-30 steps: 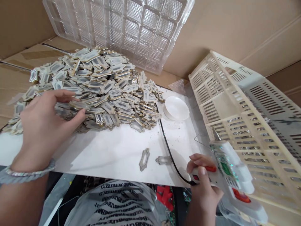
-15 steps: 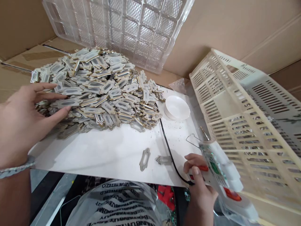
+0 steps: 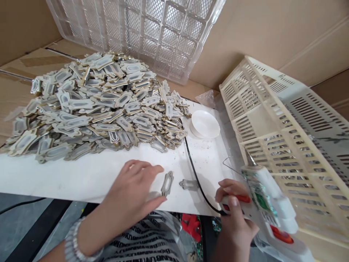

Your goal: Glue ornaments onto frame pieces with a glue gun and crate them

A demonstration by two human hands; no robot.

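Observation:
My left hand [image 3: 136,191] is over the near part of the white board [image 3: 89,174], thumb and fingers apart with nothing between them. Just right of its fingertips lies a small grey frame-shaped plaque [image 3: 167,183]. A second grey plaque [image 3: 188,185] rests beside that one, close to a black cord. My right hand [image 3: 234,203] is wrapped around the handle of a white glue gun [image 3: 272,203] with red parts; its metal nozzle points up and away. Behind my left hand spreads a big heap of similar plaques [image 3: 109,102].
A white bowl [image 3: 205,124] stands right of the heap. A cream slotted crate [image 3: 261,120] holding shiny pieces fills the right side. A clear compartment tray [image 3: 152,32] leans at the back against cardboard. The black cord [image 3: 193,163] crosses the board.
My left hand has moved from the left side of the heap to the right and nearer, beside the loose plaque. My right hand has shifted slightly right with the glue gun.

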